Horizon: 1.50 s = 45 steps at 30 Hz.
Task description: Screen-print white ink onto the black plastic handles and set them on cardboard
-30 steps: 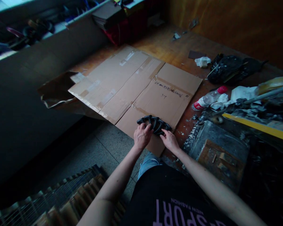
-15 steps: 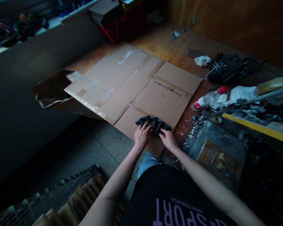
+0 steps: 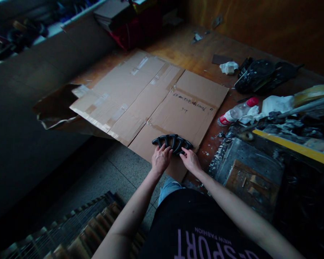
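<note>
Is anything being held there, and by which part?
The black curved piece is touched by the left grip at its near edge and the right grip near its right end; whether firmly held cannot be told.

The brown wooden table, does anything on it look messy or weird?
Yes: the clear plastic bottle with the red cap seems tipped onto its side, and white specks litter the brown wooden tabletop near it, like bits nobody wiped up.
</note>
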Available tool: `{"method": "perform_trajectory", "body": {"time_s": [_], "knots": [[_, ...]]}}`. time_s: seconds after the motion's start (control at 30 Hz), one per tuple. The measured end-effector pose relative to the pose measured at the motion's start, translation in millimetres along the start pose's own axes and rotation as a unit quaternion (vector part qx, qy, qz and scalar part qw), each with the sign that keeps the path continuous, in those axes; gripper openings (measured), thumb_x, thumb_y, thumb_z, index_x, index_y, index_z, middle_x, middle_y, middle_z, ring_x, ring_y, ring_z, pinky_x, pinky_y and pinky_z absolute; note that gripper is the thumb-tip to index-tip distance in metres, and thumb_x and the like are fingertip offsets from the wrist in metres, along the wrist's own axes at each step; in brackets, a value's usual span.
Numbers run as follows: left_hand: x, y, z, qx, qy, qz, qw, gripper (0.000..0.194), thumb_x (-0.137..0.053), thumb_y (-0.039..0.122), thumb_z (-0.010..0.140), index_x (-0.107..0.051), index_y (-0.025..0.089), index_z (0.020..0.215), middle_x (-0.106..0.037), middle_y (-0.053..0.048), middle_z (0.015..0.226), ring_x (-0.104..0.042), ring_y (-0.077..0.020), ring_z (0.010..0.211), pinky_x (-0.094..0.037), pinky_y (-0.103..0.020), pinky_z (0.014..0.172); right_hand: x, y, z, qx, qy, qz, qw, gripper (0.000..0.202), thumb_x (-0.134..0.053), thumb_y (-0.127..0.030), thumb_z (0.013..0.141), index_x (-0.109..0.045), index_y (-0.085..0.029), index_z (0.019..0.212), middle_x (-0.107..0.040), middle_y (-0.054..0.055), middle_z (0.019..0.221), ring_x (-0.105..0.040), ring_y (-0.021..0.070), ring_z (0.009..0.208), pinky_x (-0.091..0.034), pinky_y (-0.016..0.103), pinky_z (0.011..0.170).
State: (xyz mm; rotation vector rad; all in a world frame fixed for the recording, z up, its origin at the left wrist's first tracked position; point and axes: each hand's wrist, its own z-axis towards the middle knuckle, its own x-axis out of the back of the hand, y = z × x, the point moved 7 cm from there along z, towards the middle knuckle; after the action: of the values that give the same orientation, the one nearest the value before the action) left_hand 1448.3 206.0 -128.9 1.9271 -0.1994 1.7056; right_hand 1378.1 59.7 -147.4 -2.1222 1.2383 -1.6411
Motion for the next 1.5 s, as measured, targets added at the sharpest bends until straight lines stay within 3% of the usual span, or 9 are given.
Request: {"method": "perform_trajectory", "body": {"time_s": [0.17, 0.3, 0.4, 0.63, 0.93, 1.07, 1.17, 1.27, 1.5], "knots": [[1.6, 5, 3, -0.003, -0.013, -0.004, 1.0, 0.039, -0.042, 0.044, 0.096, -0.068, 0.026, 0.118, -0.061, -0.008, 0.132, -0.057, -0.0263, 0.119, -0.05, -0.039, 0.099, -3, 2, 0, 0.014, 0.0, 0.041, 0.999, 0.047, -0.057, -0.022, 0.089, -0.054, -0.011, 0.135, -0.064, 0.01, 0.098, -0.062, 0.0177, 0.084, -0.05, 0.032, 0.089], [8.5, 14, -13, 0.003, 0.03, 0.02, 0.999, 0.048, -0.048, 0.045, 0.093, -0.055, 0.025, 0.136, -0.041, -0.011, 0.152, -0.036, -0.0341, 0.141, -0.036, -0.052, 0.111, -3, 2, -7, 0.049, 0.016, 0.063, 0.997, 0.048, -0.056, -0.019, 0.088, -0.051, -0.013, 0.136, -0.063, 0.01, 0.103, -0.062, 0.0187, 0.088, -0.05, 0.034, 0.091], [-0.7, 27, -21, -0.005, 0.015, 0.019, 1.0, 0.055, -0.052, 0.046, 0.09, -0.05, 0.025, 0.141, -0.035, -0.011, 0.156, -0.026, -0.0357, 0.146, -0.028, -0.059, 0.114, -3, -2, -13, 0.071, 0.047, 0.038, 0.996, 0.042, -0.055, -0.017, 0.087, -0.053, -0.014, 0.128, -0.061, 0.012, 0.112, -0.059, 0.0222, 0.101, -0.048, 0.038, 0.096], [-23.7, 38, -5, 0.017, -0.013, 0.018, 1.0, 0.057, -0.061, 0.044, 0.083, -0.056, 0.021, 0.136, -0.042, -0.011, 0.152, -0.032, -0.04, 0.141, -0.026, -0.063, 0.113, -7, -2, -12, 0.065, 0.059, 0.005, 0.996, 0.027, -0.05, -0.01, 0.084, -0.049, -0.016, 0.11, -0.062, 0.01, 0.11, -0.057, 0.0225, 0.105, -0.046, 0.036, 0.097], [-22.9, 30, 4, -0.004, -0.015, 0.02, 1.0, 0.05, -0.067, 0.042, 0.08, -0.063, 0.024, 0.126, -0.052, -0.008, 0.145, -0.041, -0.0391, 0.135, -0.029, -0.06, 0.112, -3, -8, -14, 0.101, 0.048, -0.076, 0.991, 0.018, -0.054, -0.014, 0.087, -0.058, -0.013, 0.104, -0.062, 0.012, 0.107, -0.05, 0.0275, 0.113, -0.041, 0.04, 0.103], [-20.3, 19, 12, -0.027, -0.007, 0.018, 0.999, 0.049, -0.069, 0.044, 0.078, -0.065, 0.026, 0.124, -0.054, -0.007, 0.143, -0.044, -0.0377, 0.134, -0.034, -0.058, 0.111, -5, -16, -21, 0.137, 0.034, -0.119, 0.983, 0.02, -0.049, -0.016, 0.09, -0.063, -0.016, 0.104, -0.062, 0.012, 0.115, -0.046, 0.028, 0.123, -0.036, 0.042, 0.109], [-14.0, 7, 33, -0.04, 0.018, 0.028, 0.999, 0.048, -0.069, 0.046, 0.078, -0.066, 0.027, 0.122, -0.056, -0.006, 0.141, -0.045, -0.0368, 0.133, -0.036, -0.056, 0.11, -4, -18, -13, 0.148, 0.04, -0.137, 0.979, 0.032, -0.044, -0.017, 0.093, -0.064, -0.018, 0.118, -0.059, 0.011, 0.129, -0.042, 0.0271, 0.131, -0.032, 0.043, 0.113], [-2.3, -1, 72, -0.045, 0.051, 0.036, 0.997, 0.048, -0.069, 0.048, 0.078, -0.066, 0.028, 0.122, -0.057, -0.007, 0.14, -0.046, -0.0361, 0.133, -0.038, -0.054, 0.109, 0, -23, 15, 0.153, 0.042, -0.149, 0.976, 0.042, -0.045, -0.021, 0.094, -0.055, -0.02, 0.135, -0.051, 0.01, 0.143, -0.034, 0.0283, 0.14, -0.026, 0.048, 0.116], [25.7, 11, 212, -0.083, 0.089, 0.044, 0.992, 0.049, -0.071, 0.047, 0.077, -0.067, 0.026, 0.12, -0.057, -0.006, 0.14, -0.047, -0.035, 0.131, -0.039, -0.05, 0.107, 13, -23, 95, 0.1, 0.035, -0.225, 0.969, 0.061, -0.051, -0.046, 0.093, -0.038, -0.025, 0.149, -0.024, 0.012, 0.159, -0.013, 0.0409, 0.146, -0.009, 0.071, 0.111]]}}
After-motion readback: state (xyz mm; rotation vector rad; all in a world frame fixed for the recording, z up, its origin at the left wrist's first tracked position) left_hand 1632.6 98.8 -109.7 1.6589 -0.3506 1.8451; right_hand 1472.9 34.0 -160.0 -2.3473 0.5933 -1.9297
